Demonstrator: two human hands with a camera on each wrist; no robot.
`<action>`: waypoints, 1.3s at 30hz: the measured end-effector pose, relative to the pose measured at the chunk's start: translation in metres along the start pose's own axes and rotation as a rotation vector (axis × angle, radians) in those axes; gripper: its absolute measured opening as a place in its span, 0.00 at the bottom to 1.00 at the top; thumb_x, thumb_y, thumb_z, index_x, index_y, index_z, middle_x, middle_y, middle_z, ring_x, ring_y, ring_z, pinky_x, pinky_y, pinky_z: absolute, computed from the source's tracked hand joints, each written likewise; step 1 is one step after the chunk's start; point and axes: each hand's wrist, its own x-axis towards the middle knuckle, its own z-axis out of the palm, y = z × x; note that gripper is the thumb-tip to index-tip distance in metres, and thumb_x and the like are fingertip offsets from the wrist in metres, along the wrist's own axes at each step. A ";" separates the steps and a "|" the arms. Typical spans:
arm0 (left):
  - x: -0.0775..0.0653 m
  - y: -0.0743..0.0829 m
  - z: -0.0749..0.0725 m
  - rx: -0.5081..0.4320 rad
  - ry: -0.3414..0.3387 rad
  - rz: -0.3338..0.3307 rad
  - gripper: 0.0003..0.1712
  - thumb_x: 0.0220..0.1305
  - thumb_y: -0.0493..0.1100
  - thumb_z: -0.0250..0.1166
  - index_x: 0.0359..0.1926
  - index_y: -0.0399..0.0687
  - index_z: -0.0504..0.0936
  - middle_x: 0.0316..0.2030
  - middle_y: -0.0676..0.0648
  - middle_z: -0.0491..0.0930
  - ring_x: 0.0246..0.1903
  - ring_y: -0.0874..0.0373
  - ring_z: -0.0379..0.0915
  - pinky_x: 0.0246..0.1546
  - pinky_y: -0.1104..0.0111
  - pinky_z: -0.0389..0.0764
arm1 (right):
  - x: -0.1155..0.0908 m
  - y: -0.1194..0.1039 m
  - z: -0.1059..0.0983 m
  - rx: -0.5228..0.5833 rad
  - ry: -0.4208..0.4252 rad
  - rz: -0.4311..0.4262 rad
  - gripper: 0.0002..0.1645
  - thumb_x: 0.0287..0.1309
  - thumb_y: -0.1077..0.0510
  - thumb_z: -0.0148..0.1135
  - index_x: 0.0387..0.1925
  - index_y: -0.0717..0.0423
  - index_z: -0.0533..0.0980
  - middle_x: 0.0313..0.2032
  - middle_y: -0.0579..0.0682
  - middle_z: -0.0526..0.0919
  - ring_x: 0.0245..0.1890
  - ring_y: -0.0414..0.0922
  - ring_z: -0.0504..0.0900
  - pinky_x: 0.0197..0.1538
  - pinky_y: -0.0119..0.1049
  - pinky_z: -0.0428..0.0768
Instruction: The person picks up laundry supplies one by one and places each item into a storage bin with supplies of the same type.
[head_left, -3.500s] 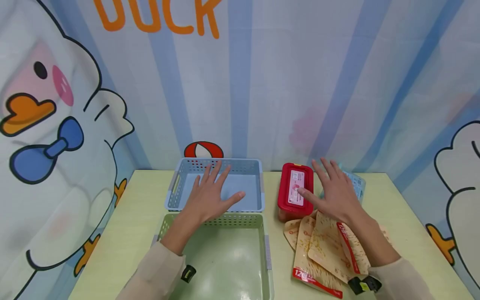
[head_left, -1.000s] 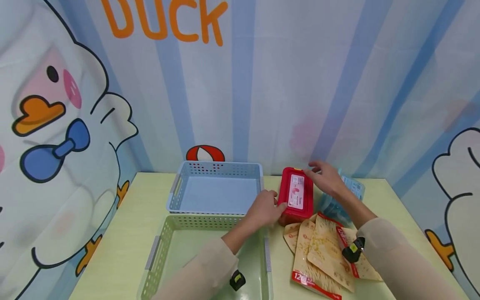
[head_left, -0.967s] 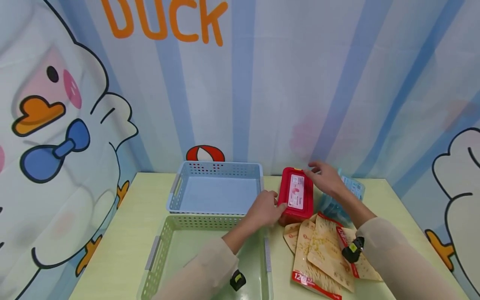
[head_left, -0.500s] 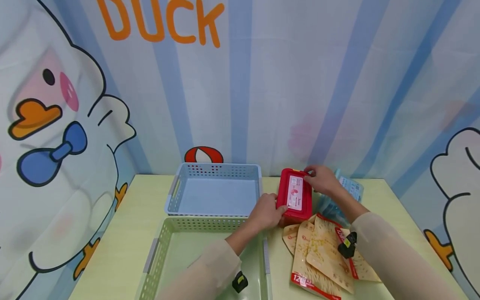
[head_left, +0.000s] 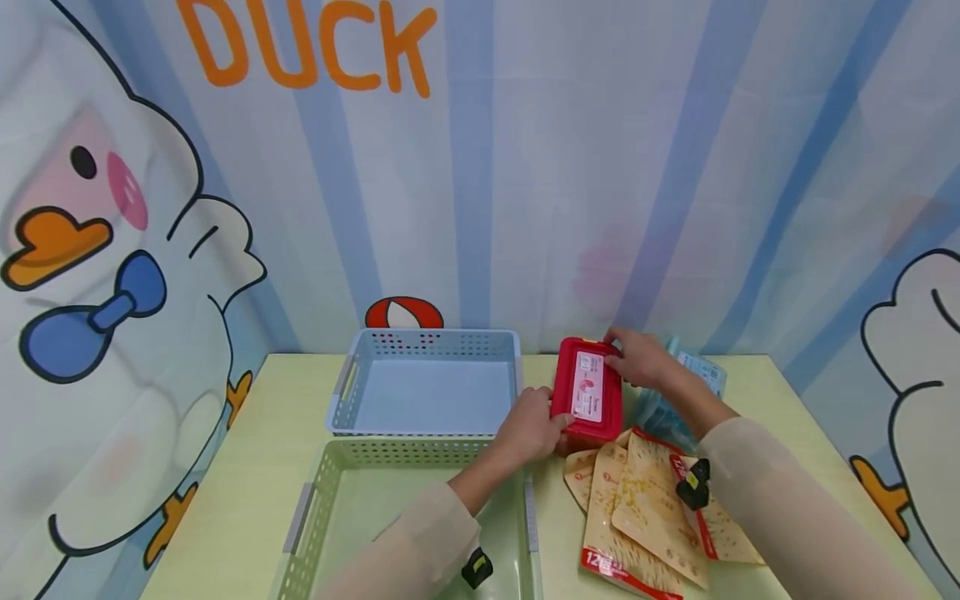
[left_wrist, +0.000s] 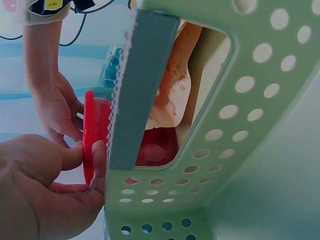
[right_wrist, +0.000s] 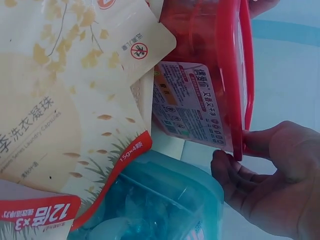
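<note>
A red plastic box with a red lid and a white-pink label [head_left: 588, 387] stands at the table's back, right of the blue basket. My left hand [head_left: 528, 427] pinches the lid's near left edge between thumb and fingers; the left wrist view shows the thumb and fingers on either side of the rim [left_wrist: 89, 135]. At the far right edge, my right hand [head_left: 643, 360] grips the lid's rim, its thumb on top and curled fingers beneath it in the right wrist view [right_wrist: 280, 175]. The lid looks seated on the box.
Several beige laundry capsule pouches [head_left: 645, 508] lie fanned in front of the box. A teal clear tub [head_left: 667, 412] stands to its right, partly behind my right arm. The blue basket [head_left: 435, 392] and green basket [head_left: 420, 500] sit on the left, one behind the other.
Both hands, first spread in the air above the basket and pouches, have come down to the red box. Over the last half second the right fingers closed in on its lid; the box barely moved.
</note>
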 end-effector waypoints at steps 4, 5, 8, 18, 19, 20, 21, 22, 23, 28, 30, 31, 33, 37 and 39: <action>0.000 0.000 0.000 0.027 0.000 0.012 0.23 0.72 0.44 0.71 0.60 0.36 0.77 0.40 0.46 0.75 0.35 0.58 0.72 0.29 0.70 0.79 | 0.002 0.000 0.002 0.022 -0.011 0.028 0.24 0.74 0.61 0.62 0.65 0.66 0.68 0.45 0.64 0.82 0.30 0.49 0.81 0.34 0.39 0.85; 0.000 0.000 0.000 0.032 0.000 0.012 0.23 0.72 0.44 0.70 0.60 0.36 0.77 0.41 0.46 0.75 0.36 0.58 0.72 0.29 0.70 0.79 | 0.002 0.000 0.002 0.026 -0.015 0.029 0.24 0.74 0.61 0.62 0.65 0.67 0.67 0.45 0.65 0.82 0.30 0.50 0.81 0.33 0.39 0.85; 0.000 0.000 0.001 0.040 0.003 0.010 0.24 0.72 0.44 0.70 0.61 0.36 0.76 0.41 0.46 0.75 0.36 0.58 0.72 0.29 0.70 0.79 | 0.002 -0.001 0.003 0.034 -0.021 0.027 0.24 0.75 0.61 0.61 0.65 0.67 0.66 0.45 0.65 0.82 0.30 0.49 0.81 0.33 0.39 0.84; -0.001 -0.003 0.003 -0.070 -0.002 -0.027 0.24 0.72 0.43 0.71 0.62 0.37 0.74 0.41 0.46 0.75 0.32 0.57 0.75 0.29 0.69 0.81 | 0.000 -0.003 0.003 0.092 -0.045 0.052 0.25 0.76 0.62 0.58 0.67 0.67 0.63 0.47 0.67 0.80 0.33 0.51 0.82 0.37 0.44 0.86; -0.001 -0.003 0.003 -0.083 -0.002 -0.028 0.24 0.72 0.42 0.71 0.62 0.37 0.74 0.41 0.46 0.75 0.31 0.58 0.75 0.29 0.69 0.80 | 0.000 -0.003 0.003 0.106 -0.043 0.060 0.25 0.76 0.62 0.58 0.67 0.68 0.63 0.48 0.68 0.80 0.33 0.52 0.82 0.39 0.46 0.87; 0.000 -0.004 0.003 -0.093 -0.002 -0.028 0.24 0.72 0.42 0.71 0.61 0.37 0.74 0.40 0.47 0.76 0.30 0.58 0.76 0.28 0.69 0.80 | 0.000 -0.003 0.004 0.121 -0.041 0.068 0.25 0.77 0.62 0.57 0.66 0.68 0.63 0.48 0.68 0.80 0.34 0.52 0.83 0.40 0.48 0.88; 0.000 -0.004 0.003 -0.099 -0.001 -0.029 0.24 0.72 0.42 0.71 0.61 0.37 0.74 0.39 0.47 0.77 0.29 0.58 0.76 0.28 0.69 0.80 | 0.000 -0.004 0.004 0.139 -0.037 0.077 0.25 0.77 0.62 0.57 0.67 0.69 0.63 0.49 0.69 0.80 0.35 0.53 0.83 0.42 0.50 0.88; 0.000 -0.004 0.003 -0.104 -0.001 -0.027 0.23 0.72 0.42 0.71 0.61 0.38 0.75 0.38 0.47 0.77 0.28 0.58 0.76 0.28 0.69 0.80 | -0.001 -0.004 0.004 0.154 -0.031 0.085 0.24 0.77 0.62 0.56 0.67 0.69 0.63 0.50 0.70 0.79 0.35 0.53 0.84 0.44 0.52 0.88; 0.001 -0.004 0.003 -0.101 0.000 -0.025 0.23 0.72 0.42 0.71 0.60 0.37 0.75 0.37 0.48 0.78 0.27 0.58 0.76 0.28 0.69 0.80 | 0.000 -0.003 0.004 0.169 -0.027 0.089 0.24 0.77 0.62 0.56 0.66 0.69 0.63 0.50 0.71 0.79 0.35 0.53 0.84 0.45 0.53 0.88; 0.002 -0.001 0.002 -0.090 -0.002 -0.021 0.22 0.71 0.43 0.72 0.58 0.39 0.75 0.36 0.48 0.79 0.28 0.58 0.77 0.28 0.69 0.80 | -0.002 -0.001 0.001 0.198 -0.001 0.090 0.24 0.77 0.61 0.56 0.66 0.68 0.64 0.50 0.70 0.79 0.34 0.52 0.84 0.40 0.48 0.88; 0.001 0.000 0.001 -0.114 -0.009 -0.026 0.22 0.71 0.43 0.72 0.58 0.41 0.74 0.36 0.48 0.79 0.28 0.57 0.78 0.29 0.68 0.80 | -0.002 -0.002 -0.001 0.194 0.017 0.075 0.24 0.76 0.61 0.57 0.65 0.68 0.65 0.49 0.69 0.80 0.32 0.52 0.83 0.36 0.43 0.87; 0.001 0.001 -0.001 -0.127 -0.010 -0.028 0.22 0.71 0.43 0.72 0.59 0.41 0.74 0.36 0.48 0.79 0.29 0.57 0.79 0.30 0.68 0.81 | -0.002 -0.003 -0.003 0.194 0.029 0.065 0.24 0.76 0.60 0.58 0.65 0.68 0.65 0.48 0.68 0.80 0.31 0.51 0.82 0.35 0.41 0.86; 0.001 0.003 -0.005 -0.162 -0.007 -0.020 0.23 0.71 0.42 0.72 0.60 0.42 0.73 0.35 0.48 0.79 0.29 0.56 0.80 0.31 0.68 0.82 | -0.001 -0.006 -0.008 0.205 0.054 0.040 0.24 0.76 0.60 0.58 0.65 0.68 0.65 0.46 0.68 0.80 0.29 0.51 0.81 0.32 0.39 0.84; 0.000 0.010 -0.020 -0.205 0.011 0.031 0.24 0.71 0.41 0.71 0.62 0.42 0.72 0.34 0.48 0.79 0.29 0.55 0.82 0.32 0.67 0.84 | 0.000 -0.014 -0.022 0.232 0.103 0.004 0.25 0.76 0.59 0.58 0.65 0.69 0.64 0.46 0.68 0.81 0.30 0.52 0.81 0.33 0.39 0.83; -0.001 0.014 -0.028 -0.216 0.015 0.055 0.25 0.72 0.41 0.71 0.64 0.41 0.72 0.35 0.48 0.80 0.31 0.54 0.83 0.32 0.67 0.84 | -0.001 -0.019 -0.030 0.235 0.121 0.007 0.27 0.75 0.59 0.60 0.66 0.69 0.64 0.49 0.69 0.80 0.34 0.53 0.83 0.36 0.39 0.86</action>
